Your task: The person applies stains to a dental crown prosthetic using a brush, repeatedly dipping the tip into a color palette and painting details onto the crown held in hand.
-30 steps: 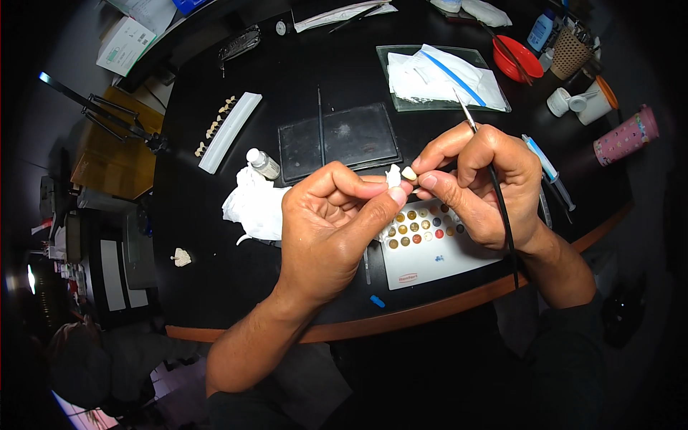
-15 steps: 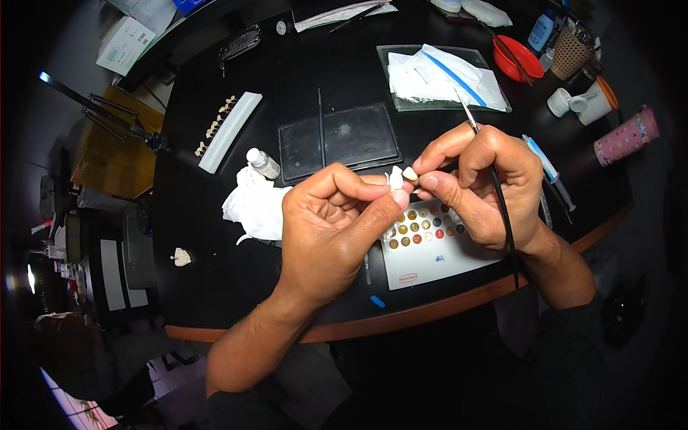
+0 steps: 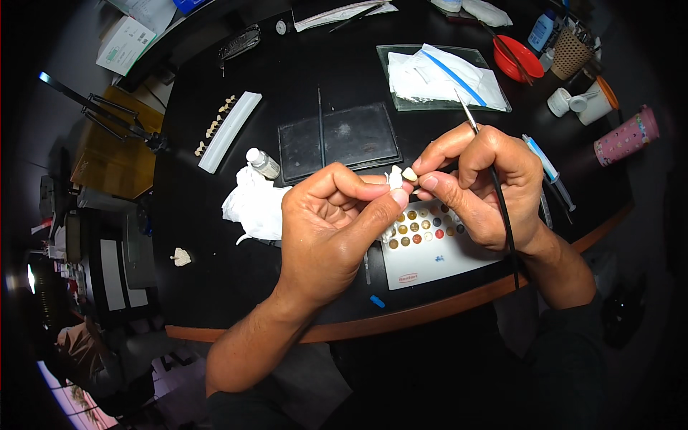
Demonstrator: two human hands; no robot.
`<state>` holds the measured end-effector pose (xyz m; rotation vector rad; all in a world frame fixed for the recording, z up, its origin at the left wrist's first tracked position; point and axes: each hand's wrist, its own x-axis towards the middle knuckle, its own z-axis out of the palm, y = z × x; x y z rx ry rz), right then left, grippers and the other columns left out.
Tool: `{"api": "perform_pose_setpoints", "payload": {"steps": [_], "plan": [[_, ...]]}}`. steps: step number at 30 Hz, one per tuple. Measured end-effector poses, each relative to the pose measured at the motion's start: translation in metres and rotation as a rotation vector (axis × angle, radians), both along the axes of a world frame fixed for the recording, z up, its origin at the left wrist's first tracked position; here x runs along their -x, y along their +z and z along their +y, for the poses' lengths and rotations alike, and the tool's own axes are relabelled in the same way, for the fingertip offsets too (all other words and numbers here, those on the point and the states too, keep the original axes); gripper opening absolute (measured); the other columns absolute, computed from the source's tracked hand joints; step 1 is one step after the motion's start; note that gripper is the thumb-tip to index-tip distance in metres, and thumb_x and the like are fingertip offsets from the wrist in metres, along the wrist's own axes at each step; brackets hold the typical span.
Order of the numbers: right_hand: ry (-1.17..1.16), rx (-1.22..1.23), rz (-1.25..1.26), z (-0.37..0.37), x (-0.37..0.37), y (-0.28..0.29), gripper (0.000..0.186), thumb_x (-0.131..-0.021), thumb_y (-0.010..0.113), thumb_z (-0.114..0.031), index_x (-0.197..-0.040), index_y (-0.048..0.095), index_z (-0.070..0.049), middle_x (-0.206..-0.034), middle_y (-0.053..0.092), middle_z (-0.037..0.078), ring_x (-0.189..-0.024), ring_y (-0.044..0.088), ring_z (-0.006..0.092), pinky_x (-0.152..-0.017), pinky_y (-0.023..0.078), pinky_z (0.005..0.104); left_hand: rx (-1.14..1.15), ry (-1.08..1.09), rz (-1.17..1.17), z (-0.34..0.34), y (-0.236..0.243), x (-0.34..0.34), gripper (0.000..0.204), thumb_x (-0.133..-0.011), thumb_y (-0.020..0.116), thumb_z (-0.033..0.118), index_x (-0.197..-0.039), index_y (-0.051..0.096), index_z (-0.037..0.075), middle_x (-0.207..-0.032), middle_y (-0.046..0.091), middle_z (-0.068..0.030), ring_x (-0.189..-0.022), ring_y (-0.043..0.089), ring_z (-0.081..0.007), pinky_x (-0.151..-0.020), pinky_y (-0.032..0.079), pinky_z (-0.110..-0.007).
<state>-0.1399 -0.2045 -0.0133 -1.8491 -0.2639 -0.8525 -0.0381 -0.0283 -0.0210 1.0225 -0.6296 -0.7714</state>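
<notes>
My left hand (image 3: 326, 233) pinches a small white tooth-like piece (image 3: 395, 178) between thumb and forefinger. Right beside it, the fingertips of my right hand (image 3: 494, 188) hold a cream tooth-shaped tab (image 3: 409, 174); the gap between the two pieces is very small. A thin dark-handled brush (image 3: 499, 193) also runs through my right hand, its tip pointing up and away. Under both hands lies a white palette (image 3: 459, 266) with several round wells of coloured paste, partly covered by my fingers.
A black slab (image 3: 358, 136) with a brush (image 3: 321, 129) across it lies beyond my hands. Left are a tooth shade guide (image 3: 229, 134), a small bottle (image 3: 262, 163) and crumpled tissue (image 3: 254, 204). A glass plate with tissue (image 3: 412, 75) and a red bowl (image 3: 510, 61) stand farther right.
The cream tab has shifted very slightly against the white piece. Both hands otherwise keep their place. A light brown shape in the lower left background shows more plainly.
</notes>
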Motion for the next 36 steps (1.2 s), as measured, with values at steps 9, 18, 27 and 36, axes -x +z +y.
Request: {"api": "perform_pose_setpoints", "payload": {"steps": [9, 18, 27, 36], "plan": [[-0.047, -0.084, -0.013, 0.007, -0.001, -0.004, 0.028, -0.082, 0.068, 0.011, -0.071, 0.048, -0.004, -0.091, 0.072, 0.020, -0.073, 0.071, 0.0137, -0.061, 0.057, 0.0218, 0.012, 0.010, -0.024, -0.001, -0.002, 0.001, 0.013, -0.090, 0.064, -0.007, -0.087, 0.056, 0.003, -0.104, 0.070, -0.0235, -0.101, 0.069, -0.0213, -0.093, 0.053, -0.033], [-0.010, -0.086, -0.016, 0.007, 0.001, -0.001, 0.025, -0.083, 0.066, 0.012, -0.072, 0.048, -0.003, -0.093, 0.071, 0.022, -0.076, 0.072, 0.0149, -0.062, 0.059, 0.0224, 0.005, 0.010, -0.041, 0.001, 0.000, 0.001, 0.012, -0.090, 0.064, -0.006, -0.087, 0.056, 0.003, -0.104, 0.070, -0.0232, -0.099, 0.069, -0.0199, -0.090, 0.054, -0.031], [-0.033, -0.105, 0.016, 0.004, 0.005, 0.001, 0.027, -0.081, 0.070, 0.012, -0.073, 0.050, -0.003, -0.088, 0.069, 0.016, -0.076, 0.071, 0.0133, -0.063, 0.058, 0.0214, -0.011, 0.003, 0.009, 0.000, 0.001, 0.003, 0.011, -0.091, 0.063, -0.006, -0.089, 0.056, 0.002, -0.103, 0.071, -0.0225, -0.101, 0.070, -0.0218, -0.092, 0.054, -0.033], [-0.058, -0.034, 0.092, -0.007, 0.004, 0.003, 0.025, -0.081, 0.071, 0.011, -0.073, 0.052, -0.002, -0.087, 0.069, 0.013, -0.072, 0.066, 0.0082, -0.060, 0.052, 0.0188, -0.023, 0.043, 0.004, 0.000, 0.000, -0.002, 0.010, -0.090, 0.064, -0.005, -0.091, 0.057, 0.002, -0.102, 0.071, -0.0222, -0.096, 0.070, -0.0217, -0.093, 0.054, -0.034]]}}
